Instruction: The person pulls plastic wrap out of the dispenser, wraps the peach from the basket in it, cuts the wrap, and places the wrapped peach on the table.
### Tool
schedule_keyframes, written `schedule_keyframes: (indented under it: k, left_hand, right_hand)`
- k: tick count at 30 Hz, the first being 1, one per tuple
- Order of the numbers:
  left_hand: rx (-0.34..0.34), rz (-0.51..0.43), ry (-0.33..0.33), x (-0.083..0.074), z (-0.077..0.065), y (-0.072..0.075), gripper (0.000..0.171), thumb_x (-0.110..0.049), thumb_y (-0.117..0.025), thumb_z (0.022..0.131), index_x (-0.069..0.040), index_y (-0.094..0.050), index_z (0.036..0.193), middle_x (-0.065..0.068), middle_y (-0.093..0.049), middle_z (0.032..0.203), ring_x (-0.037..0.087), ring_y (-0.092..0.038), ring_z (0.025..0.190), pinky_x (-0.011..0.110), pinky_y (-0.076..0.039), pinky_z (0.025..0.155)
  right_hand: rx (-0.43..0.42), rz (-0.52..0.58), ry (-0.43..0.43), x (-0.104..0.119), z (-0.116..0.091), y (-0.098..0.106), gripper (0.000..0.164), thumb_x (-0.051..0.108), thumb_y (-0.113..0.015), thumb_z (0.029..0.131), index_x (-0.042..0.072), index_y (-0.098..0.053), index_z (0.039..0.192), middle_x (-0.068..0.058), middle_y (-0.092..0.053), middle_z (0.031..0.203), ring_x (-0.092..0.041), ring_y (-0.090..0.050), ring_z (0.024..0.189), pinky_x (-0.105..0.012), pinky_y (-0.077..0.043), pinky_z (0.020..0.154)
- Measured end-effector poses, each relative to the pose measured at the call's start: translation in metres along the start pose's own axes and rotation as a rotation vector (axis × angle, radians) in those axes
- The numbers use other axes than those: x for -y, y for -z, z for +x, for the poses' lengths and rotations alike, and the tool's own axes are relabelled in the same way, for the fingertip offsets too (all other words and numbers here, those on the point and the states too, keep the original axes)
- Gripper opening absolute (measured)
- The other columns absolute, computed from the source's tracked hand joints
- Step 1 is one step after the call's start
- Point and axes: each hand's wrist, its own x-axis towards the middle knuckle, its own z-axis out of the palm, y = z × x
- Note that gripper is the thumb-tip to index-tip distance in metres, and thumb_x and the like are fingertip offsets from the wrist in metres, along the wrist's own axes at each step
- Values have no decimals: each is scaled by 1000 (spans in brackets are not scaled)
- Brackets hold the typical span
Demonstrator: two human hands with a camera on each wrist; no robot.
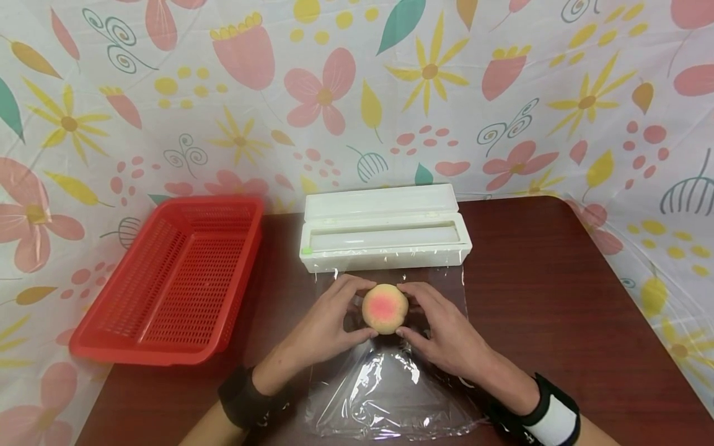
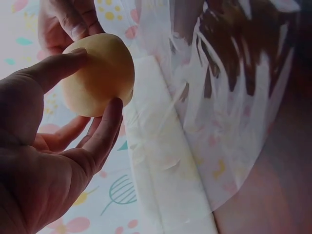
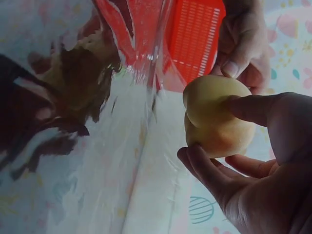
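Observation:
A round yellow peach (image 1: 385, 308) with a pink blush is held between both hands, over a sheet of clear cling film (image 1: 374, 396). My left hand (image 1: 329, 325) pinches its left side with thumb and fingers. From the right, my right hand (image 1: 452, 331) pinches it the same way. The right wrist view shows the cleft of the peach (image 3: 219, 114) between thumb and fingertips. Just beyond the hands stands a white cling film dispenser (image 1: 385, 259) with its lid raised, the film drawn out of it toward me. Whether the peach touches the film cannot be told.
On the left of the dark wooden table (image 1: 558, 297) stands a red plastic basket (image 1: 223, 328) with perforated walls. A flower-printed cloth (image 1: 357, 93) hangs behind the table and along its sides. Dark bands (image 1: 242, 396) are strapped round both wrists.

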Motion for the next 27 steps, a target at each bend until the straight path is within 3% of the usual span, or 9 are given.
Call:
schedule_keyframes:
  k: [8, 18, 27]
  left_hand:
    - [-6, -12, -8, 5, 1, -3, 72, -9, -92, 82, -9, -54, 144, 3, -57, 136, 20, -69, 111, 30, -60, 94]
    - [5, -26, 14, 11, 2, -9, 70, -5, -90, 83, -8, -55, 144, 5, -57, 137, 19, -68, 115, 31, -60, 94]
    - [18, -27, 32, 16, 3, -13, 69, -5, -88, 86, -8, -53, 145, 5, -55, 139, 18, -65, 120, 29, -59, 96]
  right_hand:
    - [1, 17, -88, -3, 0, -3, 71, 9, -92, 82, 6, -55, 142, -5, -67, 121, -18, -73, 93, -38, -64, 79]
    - [-23, 74, -98, -10, -1, -9, 70, 0, -92, 79, 2, -56, 139, -8, -67, 127, -22, -73, 106, -36, -63, 88]
    - [1, 58, -124, -13, 0, -10, 68, 3, -91, 82, 4, -56, 141, -6, -65, 129, -20, -72, 110, -35, -62, 90]
